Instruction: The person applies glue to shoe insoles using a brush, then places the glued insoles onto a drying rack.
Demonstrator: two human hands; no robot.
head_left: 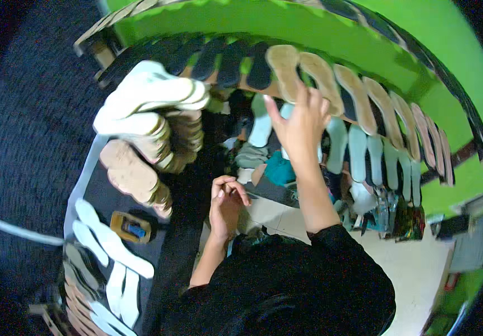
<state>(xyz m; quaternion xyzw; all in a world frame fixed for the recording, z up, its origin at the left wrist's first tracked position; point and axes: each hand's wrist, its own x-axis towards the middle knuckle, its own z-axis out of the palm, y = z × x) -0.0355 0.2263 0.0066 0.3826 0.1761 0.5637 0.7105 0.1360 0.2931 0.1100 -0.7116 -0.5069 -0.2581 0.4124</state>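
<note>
My right hand [304,124] is raised to a shelf row, thumb and fingers apart, at the lower end of a tan insole [282,63]. Whether the fingertips touch it I cannot tell. More tan insoles [355,96] lean in the row to its right, and black insoles [232,64] stand to its left. Below, pale blue-green insoles [336,144] hang in a second row, partly behind my right hand and forearm. My left hand [225,204] hovers low in front of me, fingers loosely bent and apart, holding nothing visible.
At left, a dark table [98,179] bears stacks of white insoles [140,95], a tan insole stack [132,173], loose white insoles [115,243] and a small yellowish box [131,226]. A teal cloth bundle [279,169] lies beneath the shelf. The wall [331,33] is green.
</note>
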